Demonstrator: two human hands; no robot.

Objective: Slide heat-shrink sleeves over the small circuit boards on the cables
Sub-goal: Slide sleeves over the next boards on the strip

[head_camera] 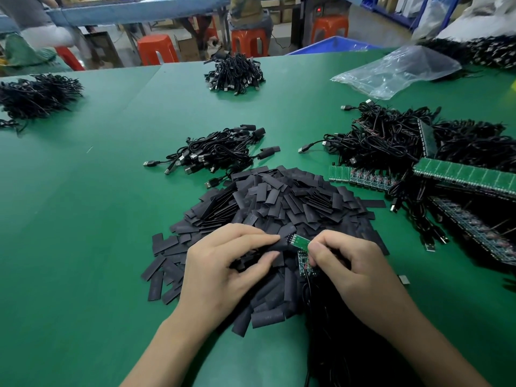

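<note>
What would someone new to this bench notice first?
The big heap of black heat-shrink sleeves in the middle of the green table. Just in front, the left hand pinches one sleeve while the right hand holds a small green circuit board against its end. Tangled black cable piles lie at right.

A broad heap of heat-shrink sleeves (279,202), flat black rectangular tubes, lies loose in the middle of the table (83,219). At the heap's 6 o'clock edge the left hand (220,263) pinches one sleeve (283,243) lying roughly level. Its mouth meets the end of a small green circuit board (301,241) pinched by the right hand (343,263). A darker board (305,265) hangs just below, and its black cable (308,289) trails toward 6 o'clock. Sleeved cables (220,152) lie bundled at the heap's 11 o'clock, and unsleeved cables (391,141) are tangled at 2 o'clock.
</note>
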